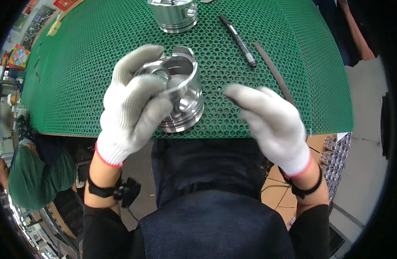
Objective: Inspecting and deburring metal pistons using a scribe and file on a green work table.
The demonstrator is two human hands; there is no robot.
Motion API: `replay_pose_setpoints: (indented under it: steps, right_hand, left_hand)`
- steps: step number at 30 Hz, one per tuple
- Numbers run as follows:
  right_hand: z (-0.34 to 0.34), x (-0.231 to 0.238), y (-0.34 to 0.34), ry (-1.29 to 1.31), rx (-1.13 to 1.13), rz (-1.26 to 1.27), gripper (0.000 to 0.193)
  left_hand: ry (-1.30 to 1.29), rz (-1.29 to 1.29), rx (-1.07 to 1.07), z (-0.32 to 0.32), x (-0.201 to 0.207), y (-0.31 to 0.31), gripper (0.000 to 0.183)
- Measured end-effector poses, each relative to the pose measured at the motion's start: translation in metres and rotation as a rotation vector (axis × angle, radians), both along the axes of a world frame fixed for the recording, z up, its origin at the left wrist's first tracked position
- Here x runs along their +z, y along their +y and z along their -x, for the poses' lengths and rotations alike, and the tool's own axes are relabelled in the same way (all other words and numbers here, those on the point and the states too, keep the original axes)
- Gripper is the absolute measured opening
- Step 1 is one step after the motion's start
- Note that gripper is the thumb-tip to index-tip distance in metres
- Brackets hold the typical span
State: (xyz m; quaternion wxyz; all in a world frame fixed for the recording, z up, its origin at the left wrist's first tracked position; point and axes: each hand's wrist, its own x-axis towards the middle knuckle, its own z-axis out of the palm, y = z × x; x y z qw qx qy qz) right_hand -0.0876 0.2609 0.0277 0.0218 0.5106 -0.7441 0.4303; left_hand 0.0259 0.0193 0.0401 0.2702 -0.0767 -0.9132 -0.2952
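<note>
My left hand (131, 103), in a white knit glove, grips a shiny metal piston (184, 101) by its open skirt, holding it upside down over the near edge of the green honeycomb mat (99, 64). My right hand (272, 123), also gloved, hovers just right of the piston with fingers together and pointing left; whether it pinches something thin I cannot tell. A second metal piston (174, 15) stands on the mat farther back.
A black marker pen (238, 39) and a dark curved strip (274, 71) lie on the mat at the right. A person in a green top (34, 172) is at the lower left. Metal parts sit stacked at the lower right (336, 159).
</note>
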Motion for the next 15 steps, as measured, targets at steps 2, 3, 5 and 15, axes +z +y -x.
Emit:
replay_pose_setpoints:
  steps: [2, 3, 5, 15]
  right_hand:
    - [0.011, -0.004, -0.013, 0.181, -0.037, -0.088, 0.033]
    - [0.015, -0.004, -0.015, 0.353, -0.078, -0.180, 0.037]
    - [0.022, -0.005, -0.016, 0.426, -0.057, -0.150, 0.039]
    - [-0.016, -0.002, 0.007, -1.740, 0.217, -0.294, 0.036]
  left_hand:
    - [0.068, -0.045, 0.005, 0.016, -0.005, 0.002, 0.014]
    - [0.064, -0.001, -0.021, 0.021, -0.006, 0.002, 0.013]
    - [0.102, 0.067, -0.069, 0.028, -0.006, 0.005, 0.014]
    - [-0.050, 0.427, 0.015, -0.015, -0.007, 0.051, 0.032]
